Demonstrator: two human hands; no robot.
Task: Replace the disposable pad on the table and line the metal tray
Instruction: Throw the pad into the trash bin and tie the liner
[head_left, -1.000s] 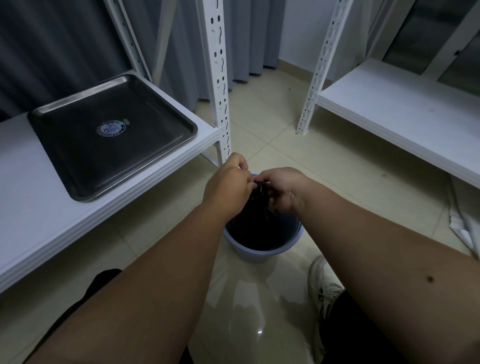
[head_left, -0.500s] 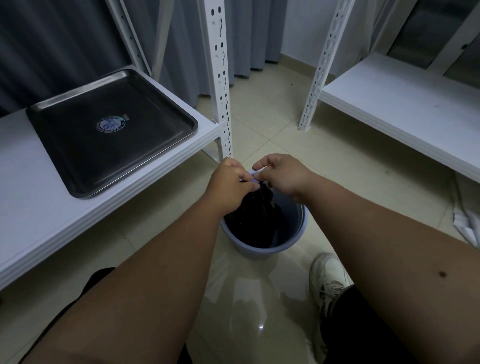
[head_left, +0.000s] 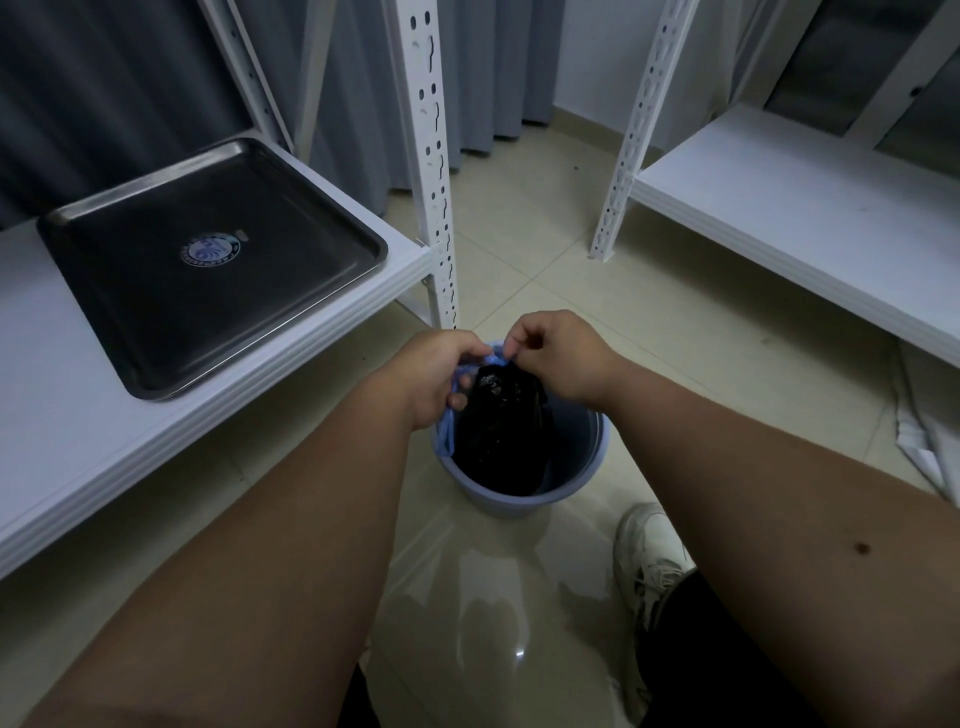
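A square metal tray (head_left: 93, 332) with a round sticker in its middle lies bare on the white shelf (head_left: 62, 447) at the left. On the floor stands a blue bin (head_left: 576, 467) lined with a black bag (head_left: 498, 421). My left hand (head_left: 441, 374) grips a blue sheet (head_left: 445, 431) that hangs over the bin's left rim. My right hand (head_left: 556, 348) pinches the top of the blue sheet above the bag. Both hands are close together over the bin.
A white slotted upright (head_left: 431, 171) stands just behind the bin. A second white shelf (head_left: 810, 208) runs along the right with its own upright (head_left: 634, 130). Grey curtains hang behind. My shoe (head_left: 649, 551) is on the tiled floor near the bin; crumpled white material (head_left: 930, 447) lies at the right.
Both hands have risen a little above the bin. The blue sheet now shows between them and down the bin's left side.
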